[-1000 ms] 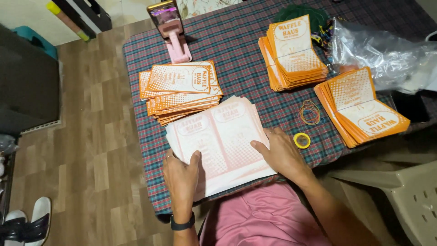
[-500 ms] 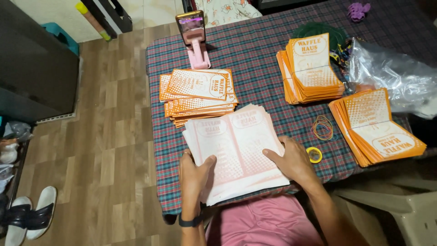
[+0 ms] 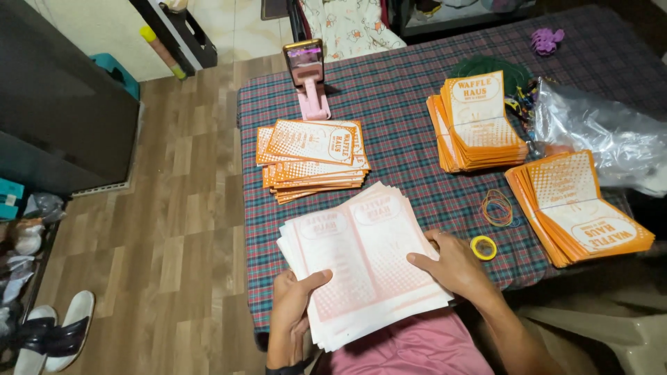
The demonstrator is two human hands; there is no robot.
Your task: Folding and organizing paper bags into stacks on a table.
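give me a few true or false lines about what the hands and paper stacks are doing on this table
1. Both hands, left hand and right hand, are on the pale sheet stack. True.
2. The yellow tape roll lies left of the left hand. False: it lies just right of the right hand.
3. Three orange stacks lie on the plaid table. True.
4. The phone on its pink stand lies flat. False: it stands upright.

paper stack: pale pink-white, dotted | folded bags: orange | tablecloth: dark plaid | tape roll: yellow
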